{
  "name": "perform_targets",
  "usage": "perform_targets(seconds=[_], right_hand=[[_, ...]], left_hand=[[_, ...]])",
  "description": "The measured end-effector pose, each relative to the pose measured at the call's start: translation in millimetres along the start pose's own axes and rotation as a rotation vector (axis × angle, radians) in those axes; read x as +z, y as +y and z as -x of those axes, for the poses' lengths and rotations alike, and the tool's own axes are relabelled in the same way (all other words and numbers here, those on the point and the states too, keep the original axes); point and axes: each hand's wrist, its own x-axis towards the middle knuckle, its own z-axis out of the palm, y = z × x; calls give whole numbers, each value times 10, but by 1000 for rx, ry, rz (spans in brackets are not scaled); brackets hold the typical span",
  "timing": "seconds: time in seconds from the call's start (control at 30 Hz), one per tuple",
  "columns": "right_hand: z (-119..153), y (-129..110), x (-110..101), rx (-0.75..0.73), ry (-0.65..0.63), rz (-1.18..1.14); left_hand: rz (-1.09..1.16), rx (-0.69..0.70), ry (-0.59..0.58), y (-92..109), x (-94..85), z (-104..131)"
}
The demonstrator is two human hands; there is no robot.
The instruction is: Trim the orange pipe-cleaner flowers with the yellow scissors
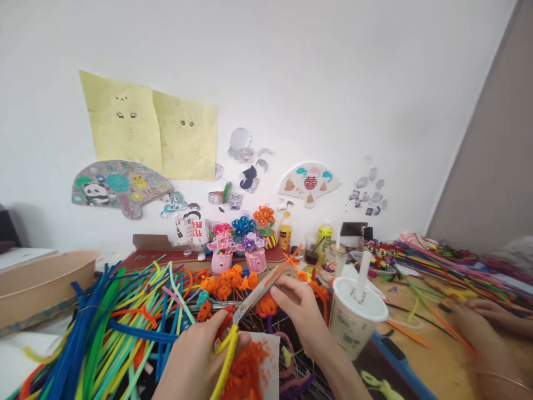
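My left hand (200, 350) is closed around scissors (252, 297) with grey blades and a yellow and red handle; the blades point up and to the right. In my right hand (297, 308), thumb and fingers pinch an orange pipe cleaner (290, 258) beside the blade tips. Below the scissors lies a white sheet (270, 355) covered with orange fuzzy clippings (247, 369). Orange pipe-cleaner flowers (229, 282) stand just behind my hands. Part of the scissors' handle is hidden by my left fingers.
Bundles of coloured pipe cleaners (120, 322) fill the left side. A lidded drink cup (358, 316) with a straw stands right of my right hand. Potted craft flowers (254, 258) and bottles (285, 230) line the wall. Another person's hands (478, 322) are at the right.
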Motion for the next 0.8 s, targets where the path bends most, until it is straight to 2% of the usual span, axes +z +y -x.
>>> perform_targets(seconds=[0.13, 0.4, 0.57, 0.8], right_hand=[[-10, 16, -14, -18, -37, 13], [-3, 8, -17, -167, 24, 251], [3, -44, -20, -249, -13, 365], [-4, -20, -53, -299, -45, 444]], left_hand=[[18, 20, -31, 8, -6, 1], [-90, -26, -3, 87, -47, 69], [-145, -42, -49, 75, -36, 42], [-183, -35, -57, 77, -50, 44]])
